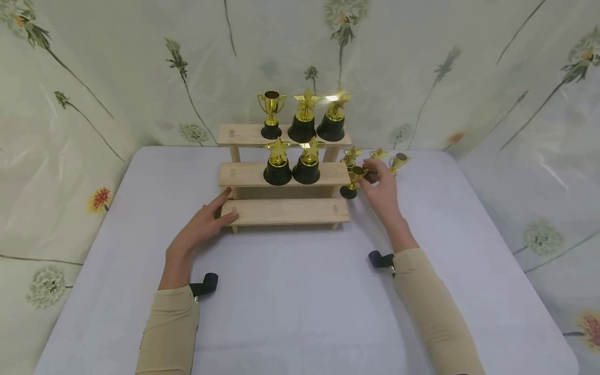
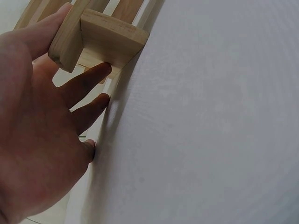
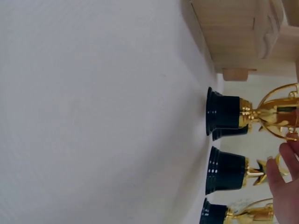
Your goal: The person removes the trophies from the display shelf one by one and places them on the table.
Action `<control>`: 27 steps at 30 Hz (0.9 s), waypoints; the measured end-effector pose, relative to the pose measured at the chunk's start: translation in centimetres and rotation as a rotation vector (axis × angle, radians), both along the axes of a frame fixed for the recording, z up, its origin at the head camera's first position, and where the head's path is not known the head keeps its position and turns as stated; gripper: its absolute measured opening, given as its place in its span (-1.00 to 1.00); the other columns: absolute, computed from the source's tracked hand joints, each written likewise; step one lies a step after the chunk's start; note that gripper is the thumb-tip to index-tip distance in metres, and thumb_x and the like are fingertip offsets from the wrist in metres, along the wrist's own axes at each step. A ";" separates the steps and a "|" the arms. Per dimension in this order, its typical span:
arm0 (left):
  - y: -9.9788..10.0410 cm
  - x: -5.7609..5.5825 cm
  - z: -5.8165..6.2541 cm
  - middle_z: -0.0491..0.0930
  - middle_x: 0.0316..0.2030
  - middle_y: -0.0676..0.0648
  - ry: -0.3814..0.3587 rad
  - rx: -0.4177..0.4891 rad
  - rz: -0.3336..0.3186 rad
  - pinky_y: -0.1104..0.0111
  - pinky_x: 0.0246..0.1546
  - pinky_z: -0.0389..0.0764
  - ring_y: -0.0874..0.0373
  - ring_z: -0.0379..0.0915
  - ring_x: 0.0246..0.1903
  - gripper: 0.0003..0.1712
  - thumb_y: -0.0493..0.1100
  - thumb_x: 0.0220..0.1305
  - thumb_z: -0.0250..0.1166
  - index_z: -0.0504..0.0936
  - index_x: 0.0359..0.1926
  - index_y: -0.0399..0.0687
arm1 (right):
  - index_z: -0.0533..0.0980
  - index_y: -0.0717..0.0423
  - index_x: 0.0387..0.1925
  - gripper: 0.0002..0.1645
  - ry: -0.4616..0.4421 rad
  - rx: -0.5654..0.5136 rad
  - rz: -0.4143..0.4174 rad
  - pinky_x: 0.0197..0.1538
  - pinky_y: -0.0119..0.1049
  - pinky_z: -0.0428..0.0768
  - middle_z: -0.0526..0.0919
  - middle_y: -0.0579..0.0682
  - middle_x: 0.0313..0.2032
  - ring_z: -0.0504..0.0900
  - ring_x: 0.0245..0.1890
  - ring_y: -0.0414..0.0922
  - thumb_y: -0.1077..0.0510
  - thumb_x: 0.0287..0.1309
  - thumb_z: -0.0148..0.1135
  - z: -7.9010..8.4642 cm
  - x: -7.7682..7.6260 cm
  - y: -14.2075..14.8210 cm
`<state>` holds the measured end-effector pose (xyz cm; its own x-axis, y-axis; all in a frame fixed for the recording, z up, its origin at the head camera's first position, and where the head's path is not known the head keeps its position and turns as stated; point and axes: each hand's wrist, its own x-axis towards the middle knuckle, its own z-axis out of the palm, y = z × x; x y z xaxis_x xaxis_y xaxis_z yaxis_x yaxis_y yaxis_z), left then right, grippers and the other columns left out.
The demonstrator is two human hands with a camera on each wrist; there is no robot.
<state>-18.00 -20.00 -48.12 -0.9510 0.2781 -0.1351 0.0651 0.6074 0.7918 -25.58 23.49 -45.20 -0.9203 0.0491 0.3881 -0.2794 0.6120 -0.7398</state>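
Note:
The left hand [image 1: 203, 226] holds the left end of a three-step wooden display stand [image 1: 286, 213], thumb over the bottom shelf. Its other fingers spread beside and under the plank end [image 2: 67, 46]. At the stand's right side, the thumb and fingers of the right hand [image 1: 382, 190] close around a small gold trophy cup [image 1: 355, 176] with a black base. That cup [image 3: 275, 114] looks upright, its base right at the table surface. Behind it are star trophies [image 3: 226, 170] and another trophy cup [image 1: 399, 161], partly hidden by the hand.
A gold cup trophy [image 1: 271, 112] and two star trophies [image 1: 303, 122] stand on the top shelf. Two more star trophies [image 1: 277, 166] stand on the middle shelf. The white-covered table [image 1: 290, 302] meets a flower-patterned curtain [image 1: 262, 67] behind the stand.

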 end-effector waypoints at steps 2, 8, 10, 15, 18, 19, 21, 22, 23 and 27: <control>0.0 0.0 -0.1 -0.09 0.44 0.11 0.003 -0.002 0.000 -0.04 0.43 -0.35 0.04 -0.20 0.45 -0.13 0.37 0.18 0.07 -0.15 0.40 0.47 | 0.42 0.09 0.09 -0.45 0.001 -0.007 0.001 0.13 -0.07 0.49 0.57 0.07 0.02 0.48 0.07 -0.04 0.38 0.00 0.24 0.3 0.1 0.0; -0.1 -0.2 -0.3 -0.08 0.44 0.13 0.002 -0.015 0.006 -0.02 0.44 -0.34 0.06 -0.19 0.45 -0.13 0.40 0.17 0.05 -0.14 0.40 0.47 | 0.43 -0.01 0.09 -0.46 0.022 -0.049 0.010 0.15 -0.08 0.48 0.58 0.09 -0.03 0.49 0.04 -0.08 0.35 0.03 0.24 1.1 0.4 0.0; -0.1 -0.2 -0.2 -0.08 0.44 0.12 -0.001 -0.017 0.004 -0.02 0.44 -0.34 0.06 -0.19 0.45 -0.13 0.40 0.17 0.05 -0.15 0.41 0.47 | 0.44 -0.05 0.09 -0.46 0.026 -0.059 0.010 0.18 -0.12 0.46 0.58 0.07 -0.04 0.50 0.04 -0.11 0.33 0.05 0.24 1.4 0.5 -0.1; -0.1 -0.2 -0.1 -0.08 0.44 0.10 -0.002 -0.020 0.001 -0.03 0.43 -0.34 0.04 -0.20 0.45 -0.12 0.39 0.18 0.05 -0.15 0.41 0.46 | 0.44 -0.02 0.09 -0.49 0.057 -0.070 0.034 0.22 -0.14 0.43 0.59 0.08 -0.06 0.52 0.03 -0.07 0.33 0.07 0.21 2.8 1.1 -0.7; 0.0 -0.2 -0.1 -0.07 0.44 0.11 0.003 -0.017 0.009 -0.02 0.44 -0.34 0.05 -0.19 0.45 -0.13 0.39 0.17 0.05 -0.14 0.41 0.46 | 0.45 0.07 0.08 -0.50 0.082 -0.090 0.065 0.21 -0.05 0.43 0.58 0.18 -0.08 0.53 0.00 0.03 0.37 0.06 0.20 4.1 1.9 -1.5; 0.0 -0.2 -0.1 -0.08 0.44 0.11 0.002 -0.019 0.008 -0.02 0.44 -0.34 0.05 -0.19 0.45 -0.13 0.39 0.17 0.05 -0.15 0.41 0.47 | 0.45 0.09 0.08 -0.51 0.086 -0.095 0.072 0.20 -0.03 0.43 0.58 0.21 -0.08 0.53 0.00 0.05 0.38 0.06 0.19 4.6 2.2 -1.7; 0.0 -0.2 0.0 -0.08 0.44 0.11 -0.003 -0.024 0.007 -0.02 0.44 -0.34 0.05 -0.19 0.45 -0.13 0.40 0.17 0.05 -0.16 0.40 0.49 | 0.44 0.11 0.09 -0.51 0.079 -0.089 0.074 0.19 -0.04 0.45 0.58 0.21 -0.07 0.53 0.00 0.05 0.38 0.07 0.19 5.4 2.7 -2.2; 0.0 -0.2 0.0 -0.08 0.44 0.13 -0.006 -0.025 0.010 0.00 0.44 -0.34 0.06 -0.19 0.45 -0.13 0.41 0.16 0.04 -0.15 0.40 0.50 | 0.43 0.11 0.09 -0.51 0.076 -0.084 0.075 0.18 -0.05 0.46 0.58 0.19 -0.07 0.53 0.00 0.03 0.37 0.08 0.19 5.6 2.9 -2.4; 0.0 -0.1 0.0 -0.08 0.44 0.13 -0.010 -0.025 0.009 -0.01 0.44 -0.34 0.06 -0.20 0.45 -0.13 0.41 0.16 0.04 -0.15 0.40 0.51 | 0.43 0.13 0.09 -0.51 0.077 -0.087 0.086 0.18 -0.06 0.46 0.58 0.19 -0.07 0.54 0.00 0.03 0.38 0.08 0.19 5.8 2.9 -2.5; 0.0 0.0 0.0 -0.10 0.44 0.14 -0.023 -0.022 0.002 -0.02 0.44 -0.35 0.04 -0.21 0.45 -0.13 0.41 0.16 0.04 -0.16 0.40 0.51 | 0.43 0.13 0.10 -0.52 0.072 -0.099 0.113 0.18 -0.05 0.46 0.57 0.23 -0.06 0.53 0.01 0.07 0.37 0.09 0.18 6.4 3.2 -3.1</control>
